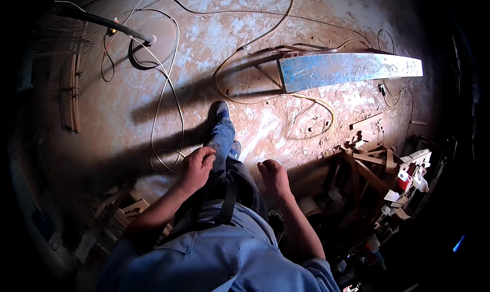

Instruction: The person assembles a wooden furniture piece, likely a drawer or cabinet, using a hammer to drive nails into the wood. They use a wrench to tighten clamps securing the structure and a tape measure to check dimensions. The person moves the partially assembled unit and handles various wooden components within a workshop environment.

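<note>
My left hand (198,168) hangs in front of my thigh, its fingers curled in loosely with nothing showing in them. To the right, apart from my body, my right hand (274,176) is also closed, the thumb side turned up; no object shows in it. Neither hand touches anything I can see. Beyond them, a long bench (347,70) with a worn blue and white top stands on the dusty floor (214,32). A yellowish hose (329,108) bends around the bench's near left end. One shoe (222,110) is set forward of the other.
A stand with a round base (155,41) and a dark pole is at the far left, cables (179,103) looped about it. Wood scraps (375,162) and mixed clutter are heaped at right. Long strips (73,93) lie at left; more offcuts (133,208) sit near my left arm.
</note>
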A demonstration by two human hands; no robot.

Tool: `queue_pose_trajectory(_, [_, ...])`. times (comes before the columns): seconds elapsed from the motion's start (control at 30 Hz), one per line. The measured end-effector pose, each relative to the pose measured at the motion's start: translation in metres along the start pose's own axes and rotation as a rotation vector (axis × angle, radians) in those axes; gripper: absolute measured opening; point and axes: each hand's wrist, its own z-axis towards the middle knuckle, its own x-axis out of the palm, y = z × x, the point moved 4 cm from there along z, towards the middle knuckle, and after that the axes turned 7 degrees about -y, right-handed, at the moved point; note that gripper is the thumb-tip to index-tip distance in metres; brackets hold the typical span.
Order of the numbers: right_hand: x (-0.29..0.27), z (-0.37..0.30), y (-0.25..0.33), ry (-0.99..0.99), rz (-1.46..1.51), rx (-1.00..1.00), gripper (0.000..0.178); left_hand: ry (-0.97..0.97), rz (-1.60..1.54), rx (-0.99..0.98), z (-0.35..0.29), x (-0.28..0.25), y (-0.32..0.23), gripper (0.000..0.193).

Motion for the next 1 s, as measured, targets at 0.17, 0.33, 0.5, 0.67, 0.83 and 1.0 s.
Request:
queue_pose_trajectory(0.17, [-0.018, 0.046, 0.014, -0.06, 0.025, 0.148, 0.027, 0.036, 0.112, -0.062, 0.058, 0.001, 0.02, 0.012])
queue_pose_trajectory(0.33, [-0.033, 0.094, 0.009, -0.109, 0.043, 0.143, 0.027, 0.069, 0.149, -0.154, 0.098, 0.01, 0.031, 0.012])
queue_pose_trajectory(0.5, [-0.061, 0.145, -0.011, -0.129, 0.068, 0.124, 0.025, 0.121, 0.183, -0.146, 0.121, 0.034, 0.032, 0.012])
queue_pose_trajectory(0.67, [-0.123, 0.225, -0.002, -0.289, 0.011, -0.111, 0.014, 0.021, 0.191, -0.231, 0.137, 0.06, 0.034, 0.011])
queue_pose_trajectory(0.83, [-0.214, 0.317, 0.012, -0.628, -0.14, -0.451, 0.017, -0.07, 0.21, -0.543, 0.136, 0.103, 0.066, 0.014])
queue_pose_trajectory(1.0, [-0.264, 0.387, -0.022, -0.857, -0.297, -0.496, 0.033, -0.051, 0.235, -0.46, 0.151, 0.155, 0.056, 0.009])
